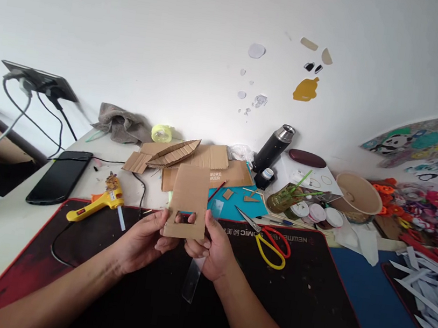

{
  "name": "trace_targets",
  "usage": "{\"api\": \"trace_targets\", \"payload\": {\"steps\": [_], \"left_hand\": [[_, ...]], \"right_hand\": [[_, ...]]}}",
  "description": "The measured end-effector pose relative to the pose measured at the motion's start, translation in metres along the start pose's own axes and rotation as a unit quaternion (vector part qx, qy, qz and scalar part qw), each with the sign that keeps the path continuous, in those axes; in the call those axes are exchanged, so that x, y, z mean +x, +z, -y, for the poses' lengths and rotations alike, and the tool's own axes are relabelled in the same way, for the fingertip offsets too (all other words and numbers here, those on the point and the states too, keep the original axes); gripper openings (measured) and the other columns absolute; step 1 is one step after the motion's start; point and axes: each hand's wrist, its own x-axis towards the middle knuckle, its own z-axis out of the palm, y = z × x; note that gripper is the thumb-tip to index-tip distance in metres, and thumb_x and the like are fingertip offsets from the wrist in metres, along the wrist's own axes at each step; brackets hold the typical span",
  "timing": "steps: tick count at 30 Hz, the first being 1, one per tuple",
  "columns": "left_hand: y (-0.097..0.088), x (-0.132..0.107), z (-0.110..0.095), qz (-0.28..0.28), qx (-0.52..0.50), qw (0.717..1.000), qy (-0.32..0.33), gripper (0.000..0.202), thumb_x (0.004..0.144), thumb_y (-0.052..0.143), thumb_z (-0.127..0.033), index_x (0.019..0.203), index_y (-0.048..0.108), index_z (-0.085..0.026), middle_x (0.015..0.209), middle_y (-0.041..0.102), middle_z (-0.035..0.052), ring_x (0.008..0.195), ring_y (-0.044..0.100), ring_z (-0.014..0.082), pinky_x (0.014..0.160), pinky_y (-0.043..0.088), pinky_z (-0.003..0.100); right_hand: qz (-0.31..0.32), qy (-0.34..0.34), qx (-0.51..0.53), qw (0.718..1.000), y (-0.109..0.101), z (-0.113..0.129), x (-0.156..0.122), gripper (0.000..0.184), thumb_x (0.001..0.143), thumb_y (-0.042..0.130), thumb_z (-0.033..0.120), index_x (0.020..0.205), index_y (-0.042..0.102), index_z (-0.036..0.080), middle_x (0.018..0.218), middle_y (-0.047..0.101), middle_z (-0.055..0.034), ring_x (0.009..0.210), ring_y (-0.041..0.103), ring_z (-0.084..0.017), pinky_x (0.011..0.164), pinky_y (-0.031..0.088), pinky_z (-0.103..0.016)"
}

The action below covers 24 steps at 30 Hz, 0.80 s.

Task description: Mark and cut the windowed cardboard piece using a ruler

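Note:
Both of my hands hold up a rectangular piece of cardboard (190, 192) with a small rectangular window cut near its lower edge. My left hand (147, 234) grips its lower left side, thumb in front. On the lower right side, my right hand (213, 244) is closed on the same piece. Fingertips show through the window. Below the hands a clear plastic strip, probably a ruler (191, 282), lies on the black mat. Scissors (269, 241) with one red and one yellow handle rest to the right. A yellow glue gun (97, 204) is on the left.
Cardboard scraps (212, 156) lie behind the hands beside a blue sheet (234, 201). A black phone (60, 177) is at left. Toward the back right stand a black flask (274, 147), a jar with green stems (281, 200), small tubs (317, 214) and a bowl (359, 192).

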Motion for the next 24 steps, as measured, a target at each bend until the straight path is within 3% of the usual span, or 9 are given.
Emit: {"api": "trace_targets", "payload": {"steps": [4,16,20,24], "left_hand": [[-0.0022,0.0006,0.0005,-0.004,-0.009,1.000,-0.004,0.043,0.085,0.096,-0.052,0.094,0.082,-0.012,0.066,0.051,-0.0049,0.051,0.027,0.0019,0.050,0.032,0.016],[-0.0021,-0.0050,0.0049,-0.013,-0.008,1.000,0.002,0.037,0.086,0.096,-0.048,0.094,0.082,-0.014,0.062,0.047,-0.0063,0.049,0.035,0.0043,0.053,0.040,0.019],[-0.0010,-0.0044,0.0010,-0.018,-0.001,1.000,0.010,0.039,0.084,0.097,-0.048,0.094,0.083,-0.013,0.064,0.053,-0.0040,0.050,0.035,0.0041,0.053,0.039,0.019],[-0.0001,-0.0023,0.0016,-0.023,0.007,0.999,0.023,0.038,0.084,0.097,-0.046,0.085,0.080,-0.013,0.065,0.053,-0.0038,0.050,0.036,0.0033,0.052,0.038,0.019]], "right_hand": [[-0.004,-0.001,0.001,1.000,-0.0020,-0.0002,-0.0004,0.053,0.088,0.089,0.067,0.097,0.077,0.016,0.044,0.035,0.0162,0.036,0.013,-0.004,0.042,0.013,-0.023],[-0.014,0.018,-0.020,1.000,-0.0040,0.0017,-0.0037,0.055,0.087,0.089,0.069,0.093,0.076,0.016,0.043,0.036,0.0160,0.035,0.015,-0.004,0.043,0.014,-0.023],[-0.008,0.017,-0.011,1.000,-0.0025,0.0006,-0.0028,0.053,0.088,0.089,0.067,0.098,0.077,0.017,0.044,0.037,0.0157,0.036,0.015,-0.004,0.043,0.014,-0.023],[-0.014,0.004,-0.015,1.000,-0.0034,0.0005,-0.0021,0.054,0.087,0.090,0.068,0.095,0.077,0.016,0.044,0.037,0.0153,0.036,0.016,-0.004,0.042,0.014,-0.022]]}}
